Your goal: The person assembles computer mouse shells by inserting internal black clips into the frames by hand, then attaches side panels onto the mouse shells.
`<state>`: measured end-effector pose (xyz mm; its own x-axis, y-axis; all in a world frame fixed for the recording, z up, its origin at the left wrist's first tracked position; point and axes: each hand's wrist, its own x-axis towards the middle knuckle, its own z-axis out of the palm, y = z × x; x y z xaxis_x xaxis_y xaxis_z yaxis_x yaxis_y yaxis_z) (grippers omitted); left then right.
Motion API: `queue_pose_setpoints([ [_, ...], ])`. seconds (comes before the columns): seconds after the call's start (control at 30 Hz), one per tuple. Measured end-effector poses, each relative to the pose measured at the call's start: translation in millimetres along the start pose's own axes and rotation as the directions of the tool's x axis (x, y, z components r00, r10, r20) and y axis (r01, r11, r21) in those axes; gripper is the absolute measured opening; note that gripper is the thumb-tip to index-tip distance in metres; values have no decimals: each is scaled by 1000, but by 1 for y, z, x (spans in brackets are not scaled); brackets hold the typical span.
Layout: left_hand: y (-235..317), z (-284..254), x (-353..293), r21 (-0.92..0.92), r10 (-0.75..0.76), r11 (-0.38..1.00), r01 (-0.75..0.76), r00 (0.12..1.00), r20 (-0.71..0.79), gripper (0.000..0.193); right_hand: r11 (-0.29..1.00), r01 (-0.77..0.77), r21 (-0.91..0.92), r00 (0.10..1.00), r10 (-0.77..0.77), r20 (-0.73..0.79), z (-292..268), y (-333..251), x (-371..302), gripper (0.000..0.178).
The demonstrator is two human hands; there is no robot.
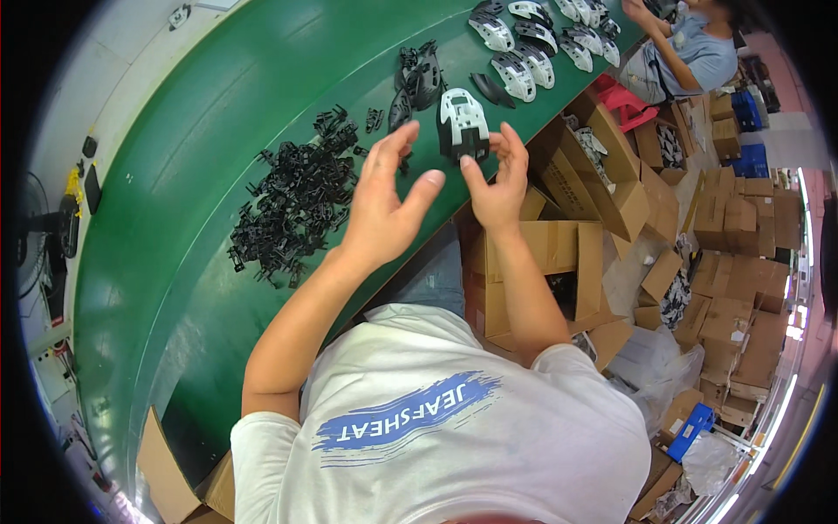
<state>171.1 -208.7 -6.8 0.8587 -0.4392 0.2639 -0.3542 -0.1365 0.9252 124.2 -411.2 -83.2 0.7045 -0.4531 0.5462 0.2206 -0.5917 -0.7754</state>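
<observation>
My right hand (499, 194) grips a white and black plastic shell (463, 106), shaped like a computer mouse cover, with thumb and fingers at its near end. The shell is over the green table, white part up and away from me. Left of it, my left hand (381, 208) is open, thumb apart from the fingers, with no held part visible. Dark bits show just behind its fingertips; I cannot tell whether they touch. A heap of small black plastic clips (292, 201) lies left of this hand. Several black shells (425, 80) lie beyond it.
More white and black shells (517, 77) lie in rows on the green table (218, 96) at the far right. A person (690, 52) sits beyond them. Open cardboard boxes (559, 249) stand along the table's right edge. Another open box (166, 463) is at lower left.
</observation>
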Motion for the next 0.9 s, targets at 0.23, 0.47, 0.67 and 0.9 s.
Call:
queue_pose_setpoints([
  [0.23,-17,-30,-3,-782,-429,529,329,899,88,55,927,370,68,915,-376,149,37,-107,-26,53],
  [0.47,-38,-106,-82,-963,-574,54,266,797,188,44,946,236,221,866,-308,394,45,-94,2,28],
  [0.67,-54,-129,-99,-989,-478,-72,127,866,146,51,909,206,-361,897,-27,442,60,-54,21,46],
  [0.9,-57,-141,-120,-992,-369,-79,103,921,125,50,952,-12,-305,907,139,398,64,-56,11,46],
])
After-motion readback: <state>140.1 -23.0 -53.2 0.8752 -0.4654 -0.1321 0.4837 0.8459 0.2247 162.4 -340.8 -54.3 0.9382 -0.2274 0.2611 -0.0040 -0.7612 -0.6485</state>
